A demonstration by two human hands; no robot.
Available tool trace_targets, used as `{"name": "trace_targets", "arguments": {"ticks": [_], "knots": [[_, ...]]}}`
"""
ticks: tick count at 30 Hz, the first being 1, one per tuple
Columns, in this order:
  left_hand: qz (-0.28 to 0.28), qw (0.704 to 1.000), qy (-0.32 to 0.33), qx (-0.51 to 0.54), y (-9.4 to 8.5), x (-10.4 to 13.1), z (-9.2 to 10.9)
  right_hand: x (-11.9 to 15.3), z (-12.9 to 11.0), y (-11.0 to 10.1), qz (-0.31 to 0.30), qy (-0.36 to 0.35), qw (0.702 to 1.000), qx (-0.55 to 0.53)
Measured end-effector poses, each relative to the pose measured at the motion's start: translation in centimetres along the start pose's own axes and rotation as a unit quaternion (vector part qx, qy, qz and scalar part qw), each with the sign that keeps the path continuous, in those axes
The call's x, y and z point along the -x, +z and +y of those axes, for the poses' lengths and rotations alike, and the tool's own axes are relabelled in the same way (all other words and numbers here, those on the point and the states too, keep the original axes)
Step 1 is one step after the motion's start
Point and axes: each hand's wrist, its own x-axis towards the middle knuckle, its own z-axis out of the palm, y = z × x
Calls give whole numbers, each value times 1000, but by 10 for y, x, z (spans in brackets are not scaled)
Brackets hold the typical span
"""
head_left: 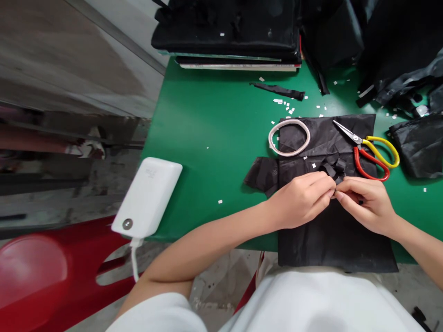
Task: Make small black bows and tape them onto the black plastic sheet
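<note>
My left hand [306,198] and my right hand [367,203] meet over a black fabric panel [332,240], with fingertips pinched close together. Between them is a black fabric strip [334,167], bunched in loose loops that stick up past the fingers. The exact spot being pinched is mostly hidden. The panel lies partly on the table and hangs over its front edge toward my lap. Just beyond my right hand rest scissors [356,138] with one red and one yellow handle, blades apart. A thin whitish ring [271,142], perhaps a tape roll, overlaps the panel's far left corner.
White paper bits [289,109] are scattered over the green table [200,138]. Folded black fabric [228,27] is stacked at the back, more [420,145] lies right. A white power bank [147,198] with a cable sits at the left edge, near a red stool [31,276].
</note>
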Motion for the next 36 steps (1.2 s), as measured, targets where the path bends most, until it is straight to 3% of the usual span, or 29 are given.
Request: {"name": "trace_targets", "arguments": {"ticks": [8, 18, 20, 22, 25, 28, 32, 36], "knots": [[1, 1000, -12, 22, -1, 1, 1, -1, 0, 0, 1, 2, 1000, 0], [61, 997, -44, 11, -6, -1, -5, -3, -2, -3, 7, 52, 998, -23], [33, 997, -67, -23, -11, -2, -8, -3, -2, -3, 7, 68, 997, -41], [-30, 990, -106, -85, -18, -3, -9, -2, -1, -3, 8, 80, 995, -57], [-142, 958, -180, -173, -26, -6, -7, -1, 0, -4, 11, 88, 994, -69], [-198, 929, -227, -215, -31, -8, -5, -1, 1, -4, 8, 82, 994, -71], [-207, 919, -257, -216, -34, -8, -4, -1, 1, -3, -2, 62, 996, -65], [-152, 940, -249, -176, -33, -7, -6, -1, 1, -3, -7, 46, 998, -47]]}}
